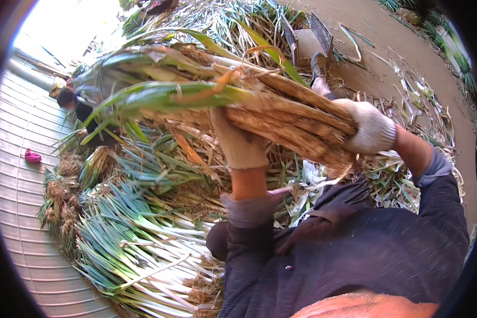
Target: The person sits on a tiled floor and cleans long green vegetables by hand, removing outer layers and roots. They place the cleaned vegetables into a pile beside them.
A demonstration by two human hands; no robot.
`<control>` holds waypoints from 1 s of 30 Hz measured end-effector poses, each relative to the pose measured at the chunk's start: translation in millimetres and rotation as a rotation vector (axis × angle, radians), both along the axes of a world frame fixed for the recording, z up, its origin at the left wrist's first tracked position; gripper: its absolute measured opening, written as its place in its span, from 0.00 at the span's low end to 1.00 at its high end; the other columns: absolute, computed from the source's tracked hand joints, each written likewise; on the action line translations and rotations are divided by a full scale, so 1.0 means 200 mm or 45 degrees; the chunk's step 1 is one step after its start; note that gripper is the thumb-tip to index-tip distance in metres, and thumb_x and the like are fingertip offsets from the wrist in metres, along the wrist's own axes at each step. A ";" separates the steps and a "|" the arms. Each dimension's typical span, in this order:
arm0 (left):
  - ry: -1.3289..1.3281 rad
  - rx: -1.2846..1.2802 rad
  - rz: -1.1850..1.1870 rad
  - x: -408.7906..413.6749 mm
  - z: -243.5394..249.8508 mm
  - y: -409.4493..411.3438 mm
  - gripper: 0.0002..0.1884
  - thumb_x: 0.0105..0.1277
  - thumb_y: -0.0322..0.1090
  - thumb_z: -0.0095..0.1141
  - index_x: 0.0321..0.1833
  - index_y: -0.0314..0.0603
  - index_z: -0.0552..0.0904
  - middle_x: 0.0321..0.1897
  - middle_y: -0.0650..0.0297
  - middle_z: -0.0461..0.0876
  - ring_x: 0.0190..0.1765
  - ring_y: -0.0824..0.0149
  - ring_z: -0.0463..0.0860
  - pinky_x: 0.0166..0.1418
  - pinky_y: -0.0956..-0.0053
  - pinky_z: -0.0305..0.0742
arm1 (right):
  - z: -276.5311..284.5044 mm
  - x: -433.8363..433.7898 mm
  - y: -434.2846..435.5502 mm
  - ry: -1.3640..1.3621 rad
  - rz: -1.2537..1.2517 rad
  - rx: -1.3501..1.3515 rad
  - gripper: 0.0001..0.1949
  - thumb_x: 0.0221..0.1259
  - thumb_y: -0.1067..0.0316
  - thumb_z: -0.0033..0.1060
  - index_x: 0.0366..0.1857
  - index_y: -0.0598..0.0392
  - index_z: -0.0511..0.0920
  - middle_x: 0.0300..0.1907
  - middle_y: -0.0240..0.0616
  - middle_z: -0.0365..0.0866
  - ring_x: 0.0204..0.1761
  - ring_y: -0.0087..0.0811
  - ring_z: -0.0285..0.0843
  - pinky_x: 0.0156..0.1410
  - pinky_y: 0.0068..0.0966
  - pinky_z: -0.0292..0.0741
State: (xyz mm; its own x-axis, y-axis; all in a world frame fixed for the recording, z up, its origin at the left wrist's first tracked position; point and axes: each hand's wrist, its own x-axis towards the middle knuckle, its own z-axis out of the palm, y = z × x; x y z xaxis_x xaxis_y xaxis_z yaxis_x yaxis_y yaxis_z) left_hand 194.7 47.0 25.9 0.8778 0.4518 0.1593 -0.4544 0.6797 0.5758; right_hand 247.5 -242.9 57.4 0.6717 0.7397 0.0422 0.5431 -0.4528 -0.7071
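Observation:
A thick bundle of unpeeled green onions (290, 111), brown and dry on the outside with green leaves, is lifted in front of me in both hands. My left hand (238, 141), in a pale work glove, supports it from beneath near the middle; its fingers are hidden behind the stalks. Gloved too, my right hand (367, 126) grips the root end. The leafy end points to the upper left and is blurred. Below and to the left lies a pile of cleaned green onions (155, 262) with white stems and hairy roots.
More unpeeled onions (238, 28) are heaped at the top, beside a low wooden stool (308, 41). Stripped leaves (417, 99) litter the dirt floor at right. A person (89, 107) is at the left, near a ribbed wall (20, 198) where a magenta object (32, 156) shows.

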 end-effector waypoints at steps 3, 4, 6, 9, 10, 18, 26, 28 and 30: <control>-0.021 0.161 -0.010 0.31 0.03 0.25 0.25 0.86 0.50 0.56 0.77 0.43 0.78 0.72 0.54 0.82 0.69 0.59 0.85 0.70 0.58 0.87 | -0.19 0.31 0.27 -0.103 0.088 0.157 0.32 0.58 0.60 0.76 0.68 0.57 0.81 0.54 0.50 0.92 0.57 0.44 0.92 0.67 0.40 0.85; 0.077 0.128 -0.033 0.43 0.04 0.36 0.25 0.84 0.49 0.59 0.76 0.43 0.79 0.69 0.54 0.83 0.64 0.60 0.87 0.65 0.60 0.88 | -0.24 0.43 0.38 -0.049 0.096 0.234 0.31 0.59 0.60 0.76 0.66 0.60 0.81 0.53 0.50 0.93 0.56 0.42 0.92 0.67 0.40 0.85; 0.129 0.109 -0.139 0.62 0.01 0.56 0.26 0.81 0.46 0.66 0.74 0.41 0.80 0.64 0.53 0.86 0.56 0.62 0.89 0.55 0.65 0.90 | -0.35 0.70 0.63 0.147 0.113 0.203 0.28 0.58 0.56 0.75 0.58 0.64 0.83 0.43 0.49 0.92 0.48 0.39 0.92 0.58 0.40 0.86; 0.926 0.445 0.090 0.74 -0.15 0.79 0.25 0.77 0.42 0.72 0.70 0.39 0.82 0.52 0.55 0.88 0.38 0.66 0.86 0.38 0.72 0.84 | -0.54 1.08 1.12 0.119 0.134 -0.023 0.29 0.58 0.42 0.72 0.43 0.65 0.89 0.37 0.51 0.92 0.37 0.43 0.88 0.49 0.42 0.83; 0.973 0.477 0.116 0.74 -0.23 0.81 0.24 0.77 0.42 0.71 0.69 0.39 0.83 0.48 0.56 0.87 0.33 0.67 0.83 0.35 0.72 0.81 | -0.62 1.16 1.27 0.032 0.076 -0.113 0.28 0.57 0.41 0.72 0.38 0.64 0.91 0.36 0.53 0.93 0.37 0.43 0.88 0.49 0.42 0.82; 0.962 0.670 0.561 -0.34 -0.29 0.87 0.27 0.79 0.31 0.67 0.77 0.35 0.74 0.58 0.58 0.86 0.60 0.62 0.87 0.59 0.64 0.87 | -1.28 1.39 1.70 0.012 0.074 -0.650 0.27 0.53 0.49 0.72 0.49 0.64 0.93 0.50 0.60 0.94 0.52 0.51 0.94 0.61 0.42 0.86; 0.674 0.227 0.813 -1.01 -0.13 0.99 0.16 0.85 0.34 0.59 0.68 0.36 0.79 0.60 0.55 0.88 0.60 0.58 0.87 0.64 0.58 0.88 | -1.34 1.29 1.73 -0.190 -0.127 -0.702 0.23 0.58 0.56 0.65 0.48 0.66 0.93 0.50 0.57 0.95 0.53 0.51 0.95 0.62 0.44 0.87; 0.613 0.153 0.807 -1.18 -0.15 1.11 0.14 0.86 0.35 0.57 0.66 0.34 0.79 0.59 0.55 0.88 0.59 0.58 0.88 0.62 0.60 0.90 | -1.35 1.26 1.75 -0.182 -0.115 -0.830 0.23 0.60 0.55 0.66 0.50 0.63 0.93 0.52 0.56 0.95 0.56 0.52 0.94 0.64 0.44 0.86; 0.667 0.070 1.031 -1.40 -0.20 1.23 0.14 0.87 0.38 0.56 0.62 0.34 0.82 0.57 0.53 0.90 0.58 0.55 0.89 0.62 0.57 0.91 | -1.35 1.25 1.75 -0.178 -0.136 -0.809 0.25 0.64 0.49 0.67 0.55 0.59 0.92 0.57 0.57 0.93 0.60 0.53 0.92 0.67 0.44 0.85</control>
